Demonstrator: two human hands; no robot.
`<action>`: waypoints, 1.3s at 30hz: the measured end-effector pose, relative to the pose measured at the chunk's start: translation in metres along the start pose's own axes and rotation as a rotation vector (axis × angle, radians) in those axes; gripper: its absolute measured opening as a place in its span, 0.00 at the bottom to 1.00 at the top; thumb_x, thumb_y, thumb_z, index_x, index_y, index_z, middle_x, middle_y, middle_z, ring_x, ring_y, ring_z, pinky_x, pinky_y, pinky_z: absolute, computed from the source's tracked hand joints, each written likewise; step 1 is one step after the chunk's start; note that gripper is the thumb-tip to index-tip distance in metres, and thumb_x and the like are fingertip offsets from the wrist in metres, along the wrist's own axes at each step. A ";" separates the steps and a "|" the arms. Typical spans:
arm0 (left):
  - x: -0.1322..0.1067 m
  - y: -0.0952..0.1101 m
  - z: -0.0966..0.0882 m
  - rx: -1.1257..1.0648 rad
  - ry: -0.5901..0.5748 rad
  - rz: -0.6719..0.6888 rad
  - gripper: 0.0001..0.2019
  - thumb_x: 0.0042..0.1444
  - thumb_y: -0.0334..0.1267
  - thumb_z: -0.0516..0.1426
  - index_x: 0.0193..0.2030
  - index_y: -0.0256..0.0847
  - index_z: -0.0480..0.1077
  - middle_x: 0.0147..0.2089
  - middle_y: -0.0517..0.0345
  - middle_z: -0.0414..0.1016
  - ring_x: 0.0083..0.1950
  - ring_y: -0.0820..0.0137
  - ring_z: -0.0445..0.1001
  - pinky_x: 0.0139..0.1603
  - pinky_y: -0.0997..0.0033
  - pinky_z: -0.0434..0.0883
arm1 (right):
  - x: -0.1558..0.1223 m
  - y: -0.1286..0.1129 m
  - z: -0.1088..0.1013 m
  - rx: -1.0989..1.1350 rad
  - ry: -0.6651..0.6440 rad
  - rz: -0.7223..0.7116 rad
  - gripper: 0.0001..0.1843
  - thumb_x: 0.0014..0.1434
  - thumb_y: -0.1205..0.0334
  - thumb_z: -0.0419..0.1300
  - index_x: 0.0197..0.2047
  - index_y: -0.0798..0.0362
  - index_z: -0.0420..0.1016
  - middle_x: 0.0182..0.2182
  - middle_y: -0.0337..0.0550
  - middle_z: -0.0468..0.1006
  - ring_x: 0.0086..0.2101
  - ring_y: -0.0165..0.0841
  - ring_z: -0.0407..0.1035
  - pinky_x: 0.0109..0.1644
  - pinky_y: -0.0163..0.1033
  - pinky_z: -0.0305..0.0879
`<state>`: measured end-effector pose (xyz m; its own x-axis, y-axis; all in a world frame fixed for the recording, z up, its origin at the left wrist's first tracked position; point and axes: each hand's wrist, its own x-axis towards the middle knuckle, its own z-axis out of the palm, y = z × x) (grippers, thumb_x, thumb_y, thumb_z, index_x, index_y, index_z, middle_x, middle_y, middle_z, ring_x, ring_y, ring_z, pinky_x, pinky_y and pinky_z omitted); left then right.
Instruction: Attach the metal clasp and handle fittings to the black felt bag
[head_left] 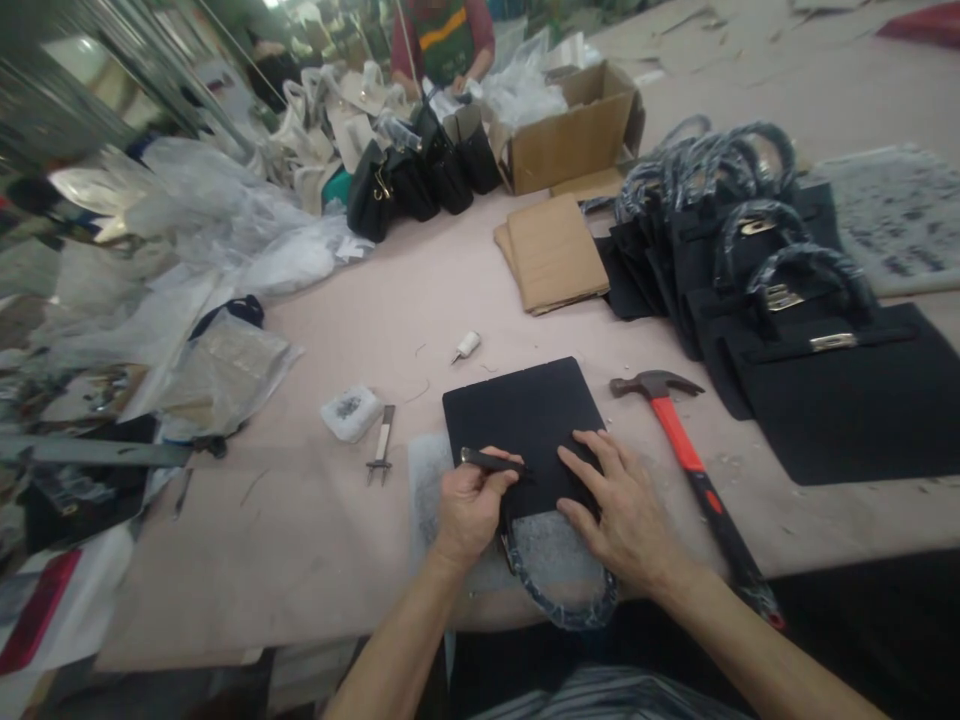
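— Our left hand (469, 505) is pinching a thin dark tool (491, 461) against the black panel (525, 415), which is lying on the surface (300, 520) right before us.
— And our right hand (619, 510) is lying spread flat on that panel, pressing it down.
— Its wrapped handle (574, 612) is hanging toward us. We are judging this piece as mid-work, with the hammer (694, 465) lying untouched just beside it.
— Stacked panels (787, 300) are lying at our right, so plenty seems to be left.

co-worker (444, 40): head cut off by top edge
dark tool (491, 460): rear end hidden inside left hand (469, 505)
white tub (351, 412) contents: too small to tell
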<state>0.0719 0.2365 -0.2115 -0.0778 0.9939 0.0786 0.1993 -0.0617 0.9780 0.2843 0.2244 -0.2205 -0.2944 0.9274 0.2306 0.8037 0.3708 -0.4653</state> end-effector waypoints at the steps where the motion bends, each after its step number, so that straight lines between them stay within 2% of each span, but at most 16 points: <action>1: 0.001 0.002 0.000 0.029 -0.034 0.015 0.05 0.58 0.33 0.61 0.40 0.39 0.78 0.41 0.55 0.85 0.42 0.66 0.83 0.47 0.67 0.80 | 0.000 0.000 0.000 -0.001 0.002 -0.003 0.27 0.62 0.56 0.60 0.63 0.53 0.70 0.65 0.54 0.62 0.66 0.52 0.51 0.66 0.62 0.59; 11: 0.003 0.007 0.006 0.159 -0.121 0.069 0.06 0.57 0.31 0.61 0.39 0.40 0.80 0.39 0.57 0.85 0.40 0.67 0.82 0.43 0.71 0.78 | 0.001 -0.001 -0.001 0.009 0.012 0.003 0.27 0.62 0.57 0.60 0.63 0.53 0.71 0.65 0.55 0.63 0.65 0.52 0.53 0.65 0.62 0.60; 17: 0.003 0.007 0.008 0.198 -0.127 0.107 0.06 0.58 0.31 0.60 0.40 0.41 0.79 0.40 0.58 0.85 0.41 0.67 0.83 0.44 0.71 0.78 | 0.000 -0.001 -0.001 0.035 0.012 0.023 0.27 0.61 0.58 0.60 0.63 0.53 0.71 0.65 0.55 0.63 0.66 0.52 0.52 0.65 0.63 0.59; 21: 0.002 0.005 0.010 0.240 -0.121 0.181 0.06 0.59 0.31 0.59 0.41 0.41 0.79 0.41 0.57 0.85 0.41 0.67 0.83 0.45 0.70 0.79 | 0.001 -0.001 -0.001 0.043 0.022 0.018 0.27 0.60 0.59 0.61 0.62 0.54 0.71 0.65 0.56 0.64 0.66 0.52 0.52 0.66 0.62 0.58; 24: -0.001 0.003 0.014 0.290 -0.086 0.249 0.06 0.61 0.33 0.58 0.41 0.41 0.78 0.41 0.56 0.85 0.41 0.66 0.83 0.45 0.69 0.80 | -0.001 0.003 -0.004 0.114 0.030 -0.026 0.28 0.61 0.54 0.61 0.63 0.53 0.69 0.65 0.56 0.64 0.65 0.52 0.54 0.65 0.62 0.59; 26: -0.003 0.001 0.016 0.321 -0.067 0.288 0.06 0.61 0.34 0.58 0.41 0.41 0.78 0.41 0.55 0.84 0.41 0.65 0.83 0.45 0.69 0.80 | -0.003 0.011 -0.009 0.192 0.074 -0.031 0.29 0.64 0.50 0.58 0.64 0.52 0.67 0.63 0.55 0.66 0.63 0.49 0.58 0.64 0.59 0.61; 28: -0.004 0.000 0.017 0.347 -0.061 0.311 0.06 0.61 0.34 0.58 0.42 0.40 0.77 0.40 0.54 0.84 0.40 0.65 0.84 0.44 0.68 0.80 | -0.007 0.026 -0.017 0.200 0.193 0.044 0.26 0.66 0.51 0.55 0.63 0.53 0.67 0.60 0.55 0.69 0.60 0.47 0.64 0.63 0.56 0.63; 30: -0.005 0.000 0.018 0.362 -0.063 0.315 0.06 0.61 0.34 0.58 0.42 0.40 0.77 0.40 0.54 0.84 0.40 0.65 0.84 0.43 0.68 0.80 | -0.012 0.045 -0.028 0.085 0.319 0.169 0.24 0.65 0.52 0.54 0.60 0.55 0.69 0.55 0.58 0.72 0.56 0.48 0.67 0.61 0.56 0.64; 31: -0.005 0.000 0.019 0.367 -0.064 0.314 0.06 0.61 0.34 0.58 0.43 0.41 0.77 0.40 0.54 0.84 0.40 0.65 0.83 0.43 0.68 0.80 | -0.015 0.055 -0.034 -0.002 0.340 0.224 0.24 0.65 0.52 0.53 0.59 0.56 0.70 0.53 0.59 0.73 0.54 0.50 0.67 0.60 0.57 0.64; 33: -0.005 0.002 0.020 0.372 -0.059 0.312 0.06 0.61 0.34 0.58 0.42 0.41 0.76 0.40 0.54 0.84 0.39 0.65 0.83 0.43 0.68 0.80 | -0.020 0.072 -0.046 -0.176 0.280 0.322 0.25 0.64 0.51 0.53 0.56 0.60 0.71 0.49 0.62 0.73 0.51 0.52 0.68 0.57 0.56 0.65; 35: -0.005 0.003 0.022 0.373 -0.047 0.310 0.06 0.61 0.34 0.58 0.42 0.41 0.76 0.39 0.54 0.84 0.38 0.66 0.83 0.43 0.68 0.80 | -0.024 0.081 -0.055 -0.292 0.136 0.389 0.25 0.63 0.51 0.53 0.54 0.61 0.72 0.46 0.61 0.73 0.47 0.51 0.69 0.51 0.54 0.67; 39: -0.007 0.006 0.024 0.380 -0.033 0.325 0.05 0.61 0.33 0.58 0.42 0.40 0.75 0.37 0.55 0.83 0.37 0.66 0.83 0.41 0.69 0.79 | -0.022 0.073 -0.065 -0.309 -0.075 0.521 0.19 0.65 0.52 0.49 0.48 0.56 0.73 0.44 0.57 0.72 0.36 0.43 0.70 0.36 0.45 0.63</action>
<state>0.0967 0.2318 -0.2109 0.0775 0.9315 0.3554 0.5506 -0.3372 0.7636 0.3827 0.2278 -0.2042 0.1516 0.9881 -0.0272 0.9614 -0.1538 -0.2283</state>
